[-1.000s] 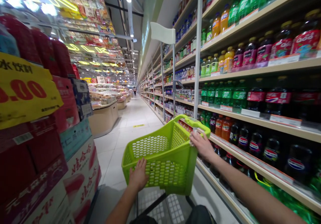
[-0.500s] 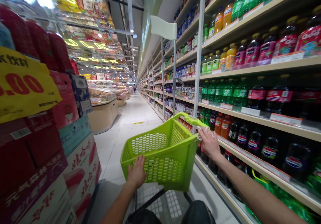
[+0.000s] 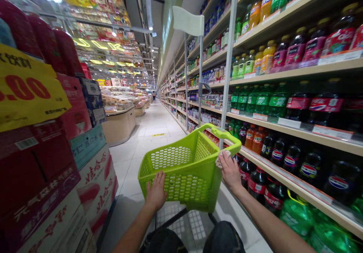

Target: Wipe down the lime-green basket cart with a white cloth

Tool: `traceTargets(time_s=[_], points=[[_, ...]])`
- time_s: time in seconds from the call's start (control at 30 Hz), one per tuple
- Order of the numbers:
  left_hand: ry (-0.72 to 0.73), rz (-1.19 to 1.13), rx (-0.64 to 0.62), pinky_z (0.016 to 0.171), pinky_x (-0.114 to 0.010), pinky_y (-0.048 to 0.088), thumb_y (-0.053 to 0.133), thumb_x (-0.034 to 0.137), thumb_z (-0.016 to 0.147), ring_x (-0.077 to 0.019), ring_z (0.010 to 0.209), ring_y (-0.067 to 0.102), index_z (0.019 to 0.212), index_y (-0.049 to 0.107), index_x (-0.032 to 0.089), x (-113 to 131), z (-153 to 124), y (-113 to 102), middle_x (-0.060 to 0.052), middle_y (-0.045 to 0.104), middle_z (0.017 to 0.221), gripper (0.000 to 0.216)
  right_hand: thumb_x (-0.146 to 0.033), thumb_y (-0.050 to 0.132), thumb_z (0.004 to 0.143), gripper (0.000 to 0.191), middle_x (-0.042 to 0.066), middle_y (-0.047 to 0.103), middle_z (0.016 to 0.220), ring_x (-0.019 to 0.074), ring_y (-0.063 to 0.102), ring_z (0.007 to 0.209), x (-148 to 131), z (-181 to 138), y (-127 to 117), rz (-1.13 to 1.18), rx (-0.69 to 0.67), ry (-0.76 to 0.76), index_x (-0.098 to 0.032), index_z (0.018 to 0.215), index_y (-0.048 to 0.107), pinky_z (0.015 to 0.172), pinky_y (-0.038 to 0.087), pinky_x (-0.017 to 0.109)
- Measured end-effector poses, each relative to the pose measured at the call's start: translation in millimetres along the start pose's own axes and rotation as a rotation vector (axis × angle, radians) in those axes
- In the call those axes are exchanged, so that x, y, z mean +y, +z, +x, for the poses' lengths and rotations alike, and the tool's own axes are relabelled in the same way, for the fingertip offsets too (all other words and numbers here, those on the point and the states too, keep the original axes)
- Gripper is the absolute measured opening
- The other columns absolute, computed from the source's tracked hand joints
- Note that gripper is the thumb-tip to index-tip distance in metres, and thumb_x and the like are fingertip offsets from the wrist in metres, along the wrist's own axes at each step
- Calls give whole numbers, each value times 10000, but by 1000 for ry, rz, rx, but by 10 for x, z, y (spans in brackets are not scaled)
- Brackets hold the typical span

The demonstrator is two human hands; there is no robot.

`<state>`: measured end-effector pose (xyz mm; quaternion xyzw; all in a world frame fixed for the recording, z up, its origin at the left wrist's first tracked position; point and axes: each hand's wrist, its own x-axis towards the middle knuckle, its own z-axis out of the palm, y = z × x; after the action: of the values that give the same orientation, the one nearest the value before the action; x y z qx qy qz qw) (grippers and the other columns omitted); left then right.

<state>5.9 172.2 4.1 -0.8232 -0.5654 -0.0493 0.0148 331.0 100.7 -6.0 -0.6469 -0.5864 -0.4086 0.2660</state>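
A lime-green plastic shopping cart [image 3: 181,185] with perforated sides stands right in front of me. My left hand [image 3: 155,193] rests on its near side wall, fingers stretched out and lying against the mesh. Toward the handle end, my right hand [image 3: 230,169] presses a crumpled whitish cloth [image 3: 222,157] to the cart's upper rear corner, just below the handle [image 3: 231,135]. The cloth is partly covered by the fingers. My knees show at the bottom, close to the cart's dark lower frame.
Shelves of drink bottles [image 3: 283,103] line the right side, close to my right arm. Stacked drink cartons [image 3: 96,181] with a yellow price sign [image 3: 31,88] rise at left. A tiled aisle [image 3: 149,120] runs ahead past display counters [image 3: 119,126]; a distant person [image 3: 154,95] is there.
My right hand has moved with the cloth from the handle's end down and left to the corner below it. The left hand stays at the cart's side. The view has shifted slightly.
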Motion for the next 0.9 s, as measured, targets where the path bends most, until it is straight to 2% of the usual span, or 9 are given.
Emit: traceTargets(time_s=[0.17, 0.27, 0.4, 0.47, 0.53, 0.63, 0.7, 0.8, 0.9], points=[[51, -49, -24, 1049, -498, 164, 399, 138, 638, -202, 1337, 97, 1354, 204, 158, -54, -23, -32, -52, 103, 1461, 743, -29, 326, 779, 512, 76, 495, 1266, 229, 459, 1132, -364, -541, 142, 52, -133, -181, -210, 1233, 476, 961, 290, 453], [52, -110, 14, 1064, -459, 151, 389, 128, 654, -185, 1334, 120, 1349, 218, 158, -149, -35, -9, -55, 135, 1458, 716, -36, 323, 784, 532, 68, 428, 1323, 238, 402, 1190, -828, -292, 69, 141, -180, -249, -232, 1264, 437, 981, 252, 484], [-130, -142, 15, 1059, -440, 176, 351, 112, 696, -177, 1329, 144, 1345, 212, 131, -456, -186, 99, -70, 155, 1456, 664, -96, 342, 837, 482, 76, 360, 1365, 225, 296, 1263, -1600, 231, 103, 310, -124, -338, -232, 1297, 385, 1017, 182, 499], [-209, -138, -43, 1055, -440, 186, 357, 111, 699, -184, 1328, 148, 1347, 201, 124, -673, -334, 171, -80, 157, 1455, 666, -141, 374, 853, 435, 76, 372, 1359, 233, 307, 1255, -1921, 199, 232, 372, -144, -409, -218, 1280, 408, 1014, 196, 499], [-250, -123, -83, 1056, -433, 186, 369, 109, 700, -188, 1329, 144, 1350, 191, 113, -885, -492, 246, -89, 153, 1455, 675, -183, 407, 857, 388, 76, 409, 1337, 235, 349, 1228, -2161, -11, 381, 409, -213, -482, -206, 1242, 454, 1006, 226, 491], [-293, -100, -110, 1058, -422, 186, 376, 101, 697, -186, 1328, 149, 1350, 199, 115, -1104, -652, 347, -94, 157, 1454, 677, -220, 414, 867, 335, 65, 457, 1302, 221, 389, 1197, -2430, -270, 509, 451, -291, -598, -198, 1190, 502, 998, 261, 471], [-305, -91, -113, 1061, -415, 181, 373, 96, 698, -185, 1327, 153, 1349, 210, 118, -1145, -677, 398, -93, 164, 1452, 671, -226, 390, 879, 338, 58, 440, 1317, 221, 366, 1212, -2589, -221, 503, 483, -277, -650, -197, 1201, 490, 1003, 258, 476], [-292, -108, -114, 1065, -399, 179, 370, 102, 705, -178, 1329, 142, 1349, 209, 115, -1063, -630, 435, -85, 167, 1453, 664, -210, 363, 884, 378, 63, 374, 1362, 238, 306, 1248, -2742, 39, 470, 510, -236, -637, -197, 1254, 433, 1012, 223, 513], [-255, -152, -135, 1064, -403, 185, 378, 109, 699, -182, 1330, 139, 1353, 200, 115, -923, -573, 436, -82, 160, 1454, 678, -206, 375, 876, 375, 69, 386, 1354, 240, 315, 1243, -2681, 72, 505, 501, -258, -648, -189, 1244, 447, 1011, 224, 517]])
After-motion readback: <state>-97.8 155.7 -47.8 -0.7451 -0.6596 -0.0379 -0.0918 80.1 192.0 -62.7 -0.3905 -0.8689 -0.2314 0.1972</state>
